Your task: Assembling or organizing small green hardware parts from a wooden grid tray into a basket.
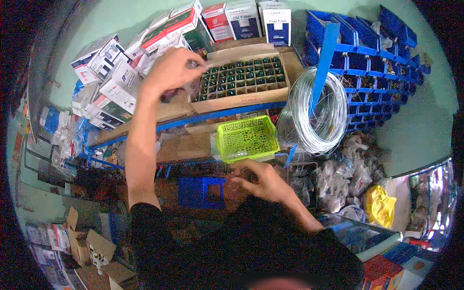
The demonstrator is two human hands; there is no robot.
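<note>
Carton holds dark green pieces in gridded cells. Left hand by its left end, right hand by lime basket; fingertips blurry, can't tell either grip.

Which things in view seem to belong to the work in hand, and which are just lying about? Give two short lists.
Seemingly in use:
divided cardboard box of dark green pieces, by the left hand
lime-green plastic basket, by the right hand

Apparently just lying about:
coil of silvery wire
blue storage bins
white-and-blue carton
yellow bag
</note>
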